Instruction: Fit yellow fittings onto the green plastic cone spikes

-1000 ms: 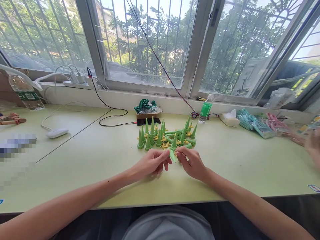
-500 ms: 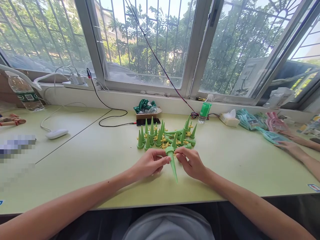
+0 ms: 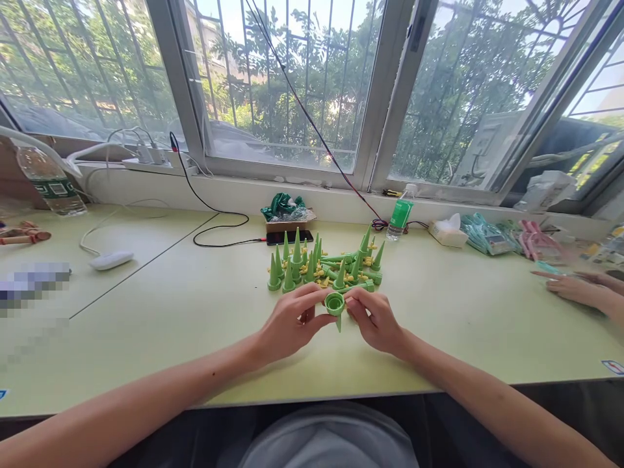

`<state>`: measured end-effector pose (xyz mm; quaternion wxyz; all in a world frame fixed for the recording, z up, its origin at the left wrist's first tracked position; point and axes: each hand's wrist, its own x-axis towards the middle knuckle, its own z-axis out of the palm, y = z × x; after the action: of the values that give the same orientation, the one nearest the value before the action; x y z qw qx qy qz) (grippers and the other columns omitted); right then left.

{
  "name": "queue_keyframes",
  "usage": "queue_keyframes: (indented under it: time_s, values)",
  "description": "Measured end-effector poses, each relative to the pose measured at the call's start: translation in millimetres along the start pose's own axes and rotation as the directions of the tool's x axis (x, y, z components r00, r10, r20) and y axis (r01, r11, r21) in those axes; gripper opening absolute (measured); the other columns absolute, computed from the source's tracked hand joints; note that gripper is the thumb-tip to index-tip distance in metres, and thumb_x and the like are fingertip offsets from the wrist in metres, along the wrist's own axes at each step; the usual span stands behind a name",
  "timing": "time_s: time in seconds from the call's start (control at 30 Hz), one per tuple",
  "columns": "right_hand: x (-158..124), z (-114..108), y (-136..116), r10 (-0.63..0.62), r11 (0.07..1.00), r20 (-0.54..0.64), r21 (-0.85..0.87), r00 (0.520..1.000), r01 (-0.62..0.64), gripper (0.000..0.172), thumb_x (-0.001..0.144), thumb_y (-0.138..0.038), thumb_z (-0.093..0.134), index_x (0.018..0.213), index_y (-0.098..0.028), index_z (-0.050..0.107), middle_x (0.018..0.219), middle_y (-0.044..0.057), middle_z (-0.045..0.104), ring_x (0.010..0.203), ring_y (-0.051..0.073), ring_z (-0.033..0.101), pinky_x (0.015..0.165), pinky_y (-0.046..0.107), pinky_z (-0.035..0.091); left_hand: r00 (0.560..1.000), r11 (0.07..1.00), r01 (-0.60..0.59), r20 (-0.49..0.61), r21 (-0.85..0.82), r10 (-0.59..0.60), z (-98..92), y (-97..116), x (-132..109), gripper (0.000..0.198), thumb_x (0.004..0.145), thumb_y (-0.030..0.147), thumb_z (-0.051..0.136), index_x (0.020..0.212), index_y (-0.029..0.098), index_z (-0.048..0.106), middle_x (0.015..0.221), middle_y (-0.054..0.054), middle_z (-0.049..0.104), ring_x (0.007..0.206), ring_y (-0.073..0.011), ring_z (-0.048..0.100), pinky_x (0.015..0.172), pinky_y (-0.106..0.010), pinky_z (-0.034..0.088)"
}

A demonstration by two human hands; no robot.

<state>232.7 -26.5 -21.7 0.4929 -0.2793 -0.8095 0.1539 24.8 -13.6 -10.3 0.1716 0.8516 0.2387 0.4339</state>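
Note:
A green plastic watering spike (image 3: 334, 303) is in front of me, its round hollow end turned up toward my view and its point downward. My left hand (image 3: 296, 320) is closed on it, thumb and fingers at the collar. My right hand (image 3: 373, 318) pinches at the collar's right side; the small yellow valve in its fingertips is almost wholly hidden by the fingers. Just beyond both hands lies a pile of green spikes (image 3: 297, 255), several standing on their collars and others on their sides, with small yellow valves (image 3: 324, 282) among them.
Behind the pile are a phone (image 3: 289, 237) on a cable and a small box (image 3: 288, 225). A bottle (image 3: 400, 213) and a tissue box (image 3: 447, 234) stand by the window. At far right are bagged items (image 3: 487, 234) and another person's hands (image 3: 570, 286).
The spike has been tipped so its open end faces me; before, its long point reached down toward me. My left fingers have shifted on the collar. The other person's hands moved slightly.

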Motion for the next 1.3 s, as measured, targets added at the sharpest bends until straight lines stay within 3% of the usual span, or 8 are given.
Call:
queue_keyframes:
  time_s: [0.2, 0.4, 0.6, 0.7, 0.8, 0.9, 1.03, 1.3]
  values:
    - [-1.3, 0.5, 0.8, 0.034, 0.998, 0.024, 0.044, 0.999, -0.035, 0.026, 0.104, -0.025, 0.038, 0.08, -0.021, 0.047, 0.061, -0.004, 0.043, 0.05, 0.009, 0.034, 0.049, 0.023, 0.03, 0.983, 0.979, -0.182, -0.019, 0.095, 0.185, -2.7, -4.0, -3.1, 0.032, 0.095, 0.019, 0.058, 0.126, 0.024, 0.063, 0.096, -0.005, 0.065, 0.056, -0.0056, 0.048, 0.055, -0.018, 0.044]
    - [0.7, 0.1, -2.4, 0.066, 0.998, 0.04, -0.004, 0.997, -0.066, 0.029, 0.103, -0.028, 0.038, 0.075, -0.022, 0.042, 0.059, -0.005, 0.04, 0.049, 0.01, 0.032, 0.048, 0.023, 0.029, 0.961, 0.941, -0.276, 0.02, 0.194, 0.278, -7.3, -6.6, -2.6, 0.035, 0.096, 0.015, 0.051, 0.128, 0.025, 0.061, 0.097, -0.007, 0.065, 0.067, -0.0098, 0.058, 0.059, -0.02, 0.046]
    - [0.6, 1.6, 0.3, 0.067, 0.997, -0.063, -0.024, 0.996, -0.069, 0.023, 0.103, -0.026, 0.04, 0.081, -0.021, 0.047, 0.06, -0.005, 0.042, 0.05, 0.009, 0.035, 0.05, 0.022, 0.031, 1.0, 0.993, 0.005, 0.004, 0.115, -0.005, -3.7, -3.3, 0.4, 0.024, 0.095, 0.022, 0.054, 0.116, 0.018, 0.064, 0.096, -0.005, 0.065, 0.053, -0.0054, 0.046, 0.054, -0.02, 0.043]
    - [0.4, 1.3, 2.3, 0.063, 0.997, -0.118, -0.041, 0.991, -0.068, 0.022, 0.103, -0.026, 0.041, 0.084, -0.021, 0.049, 0.06, -0.005, 0.043, 0.05, 0.009, 0.038, 0.05, 0.022, 0.032, 0.978, 0.978, 0.208, -0.022, -0.007, -0.208, -3.4, -0.7, 4.5, 0.026, 0.097, 0.035, 0.05, 0.095, 0.015, 0.065, 0.078, -0.002, 0.062, 0.049, -0.0058, 0.044, 0.051, -0.02, 0.04]
    - [1.3, 0.6, 1.4, 0.018, 0.995, -0.118, -0.095, 0.993, -0.029, 0.022, 0.103, -0.025, 0.041, 0.085, -0.021, 0.051, 0.059, -0.005, 0.044, 0.05, 0.009, 0.038, 0.049, 0.022, 0.033, 0.919, 0.89, 0.393, 0.137, -0.23, -0.37, -3.2, -2.0, 6.4, 0.055, 0.1, 0.053, 0.035, 0.076, 0.013, 0.062, 0.051, 0.002, 0.049, 0.042, -0.0074, 0.043, 0.046, -0.02, 0.036]
    - [3.0, 0.1, -1.4, -0.036, 0.991, -0.075, -0.135, 0.997, 0.026, 0.023, 0.103, -0.025, 0.04, 0.085, -0.02, 0.053, 0.061, -0.003, 0.049, 0.05, 0.01, 0.038, 0.05, 0.022, 0.034, 0.827, 0.753, 0.548, 0.371, -0.364, -0.423, -1.7, -5.3, 5.4, 0.068, 0.096, 0.068, 0.031, 0.072, 0.012, 0.062, 0.044, 0.002, 0.047, 0.038, -0.0093, 0.044, 0.04, -0.021, 0.033]
    - [5.4, -0.4, -4.0, -0.068, 0.99, -0.025, -0.127, 0.997, 0.065, 0.024, 0.103, -0.025, 0.04, 0.084, -0.02, 0.054, 0.064, -0.002, 0.055, 0.051, 0.01, 0.042, 0.05, 0.022, 0.035, 0.784, 0.689, 0.598, 0.476, -0.409, -0.398, -2.0, -6.7, 4.2, 0.063, 0.094, 0.069, 0.037, 0.08, 0.012, 0.062, 0.047, 0.001, 0.052, 0.038, -0.0089, 0.044, 0.041, -0.02, 0.034]
    - [4.3, 0.0, -1.9, -0.052, 0.989, -0.002, -0.142, 0.999, 0.052, 0.023, 0.103, -0.025, 0.04, 0.083, -0.021, 0.051, 0.06, -0.004, 0.046, 0.05, 0.01, 0.035, 0.05, 0.022, 0.032, 0.835, 0.761, 0.519, 0.424, -0.391, -0.352, -6.5, 2.0, 4.8, 0.047, 0.094, 0.058, 0.05, 0.098, 0.013, 0.062, 0.051, 0.005, 0.048, 0.044, -0.0076, 0.044, 0.043, -0.019, 0.032]
